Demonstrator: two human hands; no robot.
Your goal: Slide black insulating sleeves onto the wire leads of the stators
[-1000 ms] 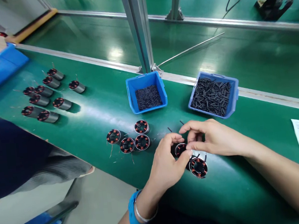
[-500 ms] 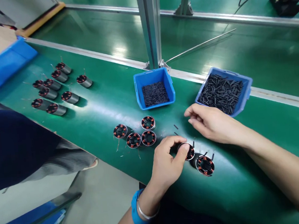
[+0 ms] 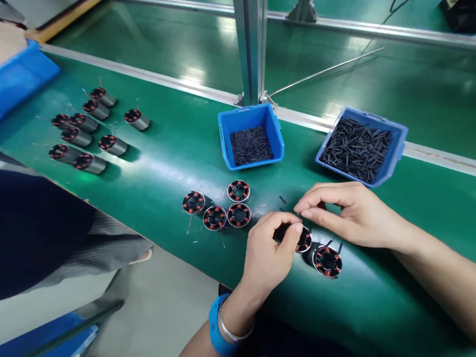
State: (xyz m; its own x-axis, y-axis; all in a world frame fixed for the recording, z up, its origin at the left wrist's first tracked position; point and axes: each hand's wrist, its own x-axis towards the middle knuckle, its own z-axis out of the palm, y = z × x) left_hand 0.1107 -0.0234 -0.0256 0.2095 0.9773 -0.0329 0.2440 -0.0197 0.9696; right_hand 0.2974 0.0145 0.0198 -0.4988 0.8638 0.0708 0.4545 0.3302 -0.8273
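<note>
My left hand [image 3: 271, 248] is closed around the near side of a motor stator [image 3: 304, 240], a metal cylinder with copper windings, standing on the green table. Its thumb and index finger reach over the rim. Just beyond, my right hand [image 3: 345, 211] pinches thumb and index finger together at the stator's far edge; whatever they hold is too small to make out. A second stator [image 3: 327, 261] stands close by at the right, with black sleeves on its upright wire ends. One loose black sleeve [image 3: 282, 199] lies on the table past my left fingers.
Several stators [image 3: 238, 215] stand in a cluster to the left, and more [image 3: 112, 145] lie farther left. Two blue bins, one with small sleeves [image 3: 253, 163] and one with larger pieces [image 3: 401, 141], stand behind. A person's dark-clothed body [image 3: 26, 230] is at the left edge.
My right hand has moved left and down from beside the right bin to the stator, and its fingertips have come together. My left hand stays at the stator. The view has shifted slightly.
</note>
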